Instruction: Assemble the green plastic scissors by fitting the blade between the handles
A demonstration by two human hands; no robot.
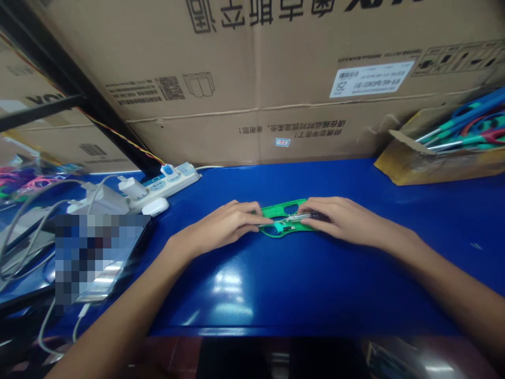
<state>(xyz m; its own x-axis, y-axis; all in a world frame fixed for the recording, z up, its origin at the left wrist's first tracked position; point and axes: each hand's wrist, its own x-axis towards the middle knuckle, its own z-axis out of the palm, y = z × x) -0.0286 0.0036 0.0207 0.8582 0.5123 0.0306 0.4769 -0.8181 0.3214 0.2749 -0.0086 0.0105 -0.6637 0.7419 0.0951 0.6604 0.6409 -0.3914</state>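
Observation:
A green plastic piece [284,210] with loop-shaped openings lies flat on the blue table [276,279], with a thin metal part [294,217] across it. My left hand [224,223] rests on the table and pinches the left end of the green piece with its fingertips. My right hand [341,217] covers the right end and holds a small dark tool [317,215] against the metal part. What lies under my right fingers is hidden.
A large cardboard box [276,79] forms a wall behind the table. An open carton [434,158] of blue, teal and red scissors stands at the back right. A white power strip [165,181], chargers, cables and a white earbud case [155,207] lie at the left.

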